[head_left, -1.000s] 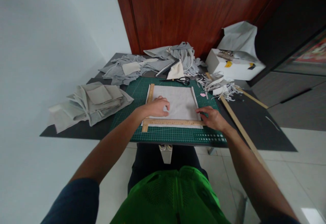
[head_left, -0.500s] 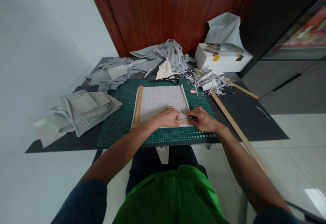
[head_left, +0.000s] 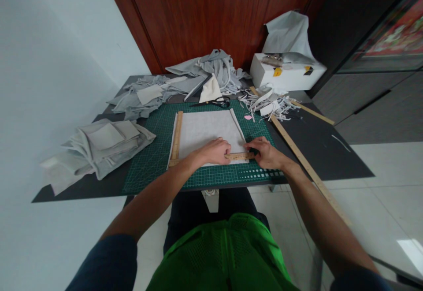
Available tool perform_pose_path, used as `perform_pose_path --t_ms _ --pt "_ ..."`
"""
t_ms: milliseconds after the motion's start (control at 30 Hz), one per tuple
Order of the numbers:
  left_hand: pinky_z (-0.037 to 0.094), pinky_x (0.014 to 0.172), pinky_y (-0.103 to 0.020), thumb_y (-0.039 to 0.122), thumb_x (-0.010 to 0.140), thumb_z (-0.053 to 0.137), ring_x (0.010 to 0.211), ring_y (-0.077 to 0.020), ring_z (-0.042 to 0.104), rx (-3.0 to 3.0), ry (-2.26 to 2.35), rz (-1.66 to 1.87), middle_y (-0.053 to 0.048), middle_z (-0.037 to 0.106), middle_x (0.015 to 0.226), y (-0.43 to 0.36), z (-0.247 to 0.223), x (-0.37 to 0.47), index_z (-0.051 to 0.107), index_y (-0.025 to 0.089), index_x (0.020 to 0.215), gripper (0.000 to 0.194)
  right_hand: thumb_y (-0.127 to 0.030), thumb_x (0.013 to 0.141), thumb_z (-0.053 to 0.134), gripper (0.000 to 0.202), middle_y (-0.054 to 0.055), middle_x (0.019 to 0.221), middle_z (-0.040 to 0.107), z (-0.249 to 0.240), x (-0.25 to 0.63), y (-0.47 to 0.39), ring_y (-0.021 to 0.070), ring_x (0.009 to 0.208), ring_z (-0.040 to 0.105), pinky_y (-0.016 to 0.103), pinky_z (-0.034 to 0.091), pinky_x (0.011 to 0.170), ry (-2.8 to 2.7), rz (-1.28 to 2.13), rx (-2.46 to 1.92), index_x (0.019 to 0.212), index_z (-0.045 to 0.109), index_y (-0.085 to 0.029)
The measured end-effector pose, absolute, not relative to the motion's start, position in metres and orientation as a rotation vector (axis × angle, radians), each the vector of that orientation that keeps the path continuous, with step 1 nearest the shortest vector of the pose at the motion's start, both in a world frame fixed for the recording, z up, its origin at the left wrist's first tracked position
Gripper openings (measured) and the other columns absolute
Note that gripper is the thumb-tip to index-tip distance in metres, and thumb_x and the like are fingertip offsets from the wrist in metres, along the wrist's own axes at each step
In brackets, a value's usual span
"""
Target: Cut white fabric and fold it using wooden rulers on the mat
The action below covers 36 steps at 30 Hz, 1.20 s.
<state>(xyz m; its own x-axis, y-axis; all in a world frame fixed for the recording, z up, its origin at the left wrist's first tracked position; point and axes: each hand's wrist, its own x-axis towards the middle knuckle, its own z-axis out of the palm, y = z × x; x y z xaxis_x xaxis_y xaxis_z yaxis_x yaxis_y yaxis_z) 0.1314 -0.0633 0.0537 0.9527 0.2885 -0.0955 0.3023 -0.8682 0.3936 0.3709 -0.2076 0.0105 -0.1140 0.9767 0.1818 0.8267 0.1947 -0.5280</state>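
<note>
White rectangular cloth (head_left: 208, 128) lay flat on a green gridded cutting mat (head_left: 150, 150), its right edge folded into a narrow strip. Left hand (head_left: 216, 151), fingers curled narrow, held down a flat pale wooden ruler (head_left: 240, 156) across the cloth's near side. Right hand (head_left: 265, 154) bent at the ruler's end beside the fold; whether it pinched fabric, I could not tell.

Head view — forward and downward, perhaps mid-distance
</note>
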Motion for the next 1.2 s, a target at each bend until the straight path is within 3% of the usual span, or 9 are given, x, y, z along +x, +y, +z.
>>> perform_pose_path --t_ms 200,533,1200 --pt "0.051 0.089 -0.038 0.027 0.073 0.077 0.084 -0.0229 0.063 2.691 0.405 -0.033 -0.003 0.071 0.081 -0.065 0.056 0.132 0.067 0.023 0.074 0.011 -0.011 0.084 0.063 0.052 0.010 0.117 0.076 0.017 0.350 -0.207 0.0327 0.122 0.056 0.050 0.049 0.105 -2.059 0.431 -1.582 0.133 0.073 -0.024" --pt "0.050 0.088 -0.035 0.028 0.077 0.075 0.087 -0.0215 0.064 2.759 0.408 -0.121 -0.004 0.074 0.087 -0.067 0.062 0.133 0.071 0.021 0.082 0.010 -0.010 0.084 0.065 0.054 0.013 0.115 0.072 0.015 0.358 -0.215 0.0329 0.114 0.055 0.048 0.048 0.097 -2.130 0.398 -1.691 0.137 0.071 -0.021" --pt "0.051 0.090 -0.039 0.029 0.078 0.075 0.096 -0.0259 0.065 2.788 0.420 -0.146 -0.006 0.075 0.094 -0.069 0.057 0.134 0.073 0.020 0.089 0.014 -0.016 0.083 0.073 0.053 0.013 0.120 0.073 0.014 0.365 -0.219 0.0358 0.116 0.057 0.056 0.051 0.101 -2.112 0.357 -1.716 0.135 0.072 -0.024"
